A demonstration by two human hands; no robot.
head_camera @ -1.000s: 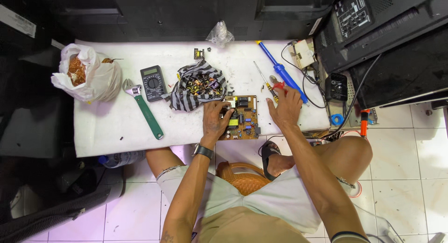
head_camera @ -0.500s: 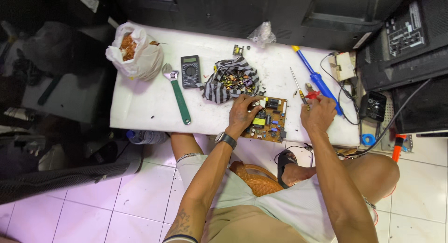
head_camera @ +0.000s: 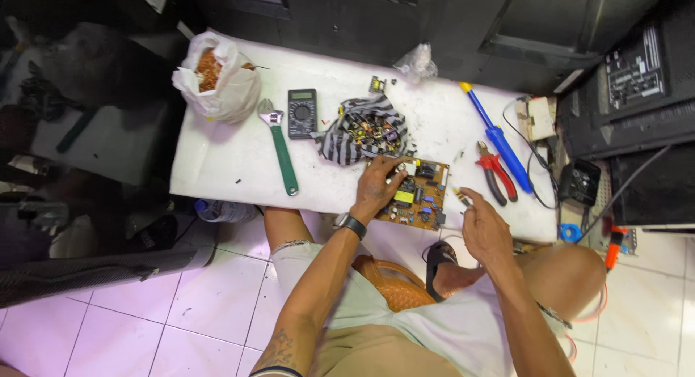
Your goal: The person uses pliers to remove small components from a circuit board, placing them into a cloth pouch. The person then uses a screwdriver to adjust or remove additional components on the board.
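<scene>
A brown circuit board (head_camera: 423, 201) with yellow and black parts lies at the near edge of the white table (head_camera: 224, 167). My left hand (head_camera: 378, 187), with a watch on the wrist, lies over the board's left end and holds it down, fingers spread on the components. Just right of the board, over the table's edge, my right hand (head_camera: 483, 223) hovers with curled fingers. Something small and thin shows at its fingertips, and I cannot tell whether it is held. Red-handled pliers (head_camera: 496, 176) lie loose on the table beyond that hand.
Behind the board, a striped cloth (head_camera: 340, 142) holds several small electronic parts. A multimeter (head_camera: 302, 113), a green-handled wrench (head_camera: 282, 153) and a white plastic bag (head_camera: 217, 80) sit to the left. A blue-handled tool (head_camera: 501, 144) and cables lie right. Dark equipment lines the back and right.
My right hand has drawn back from the pliers toward the table's near edge. My left hand stays on the board. The camera has shifted, so the table sits more to the right.
</scene>
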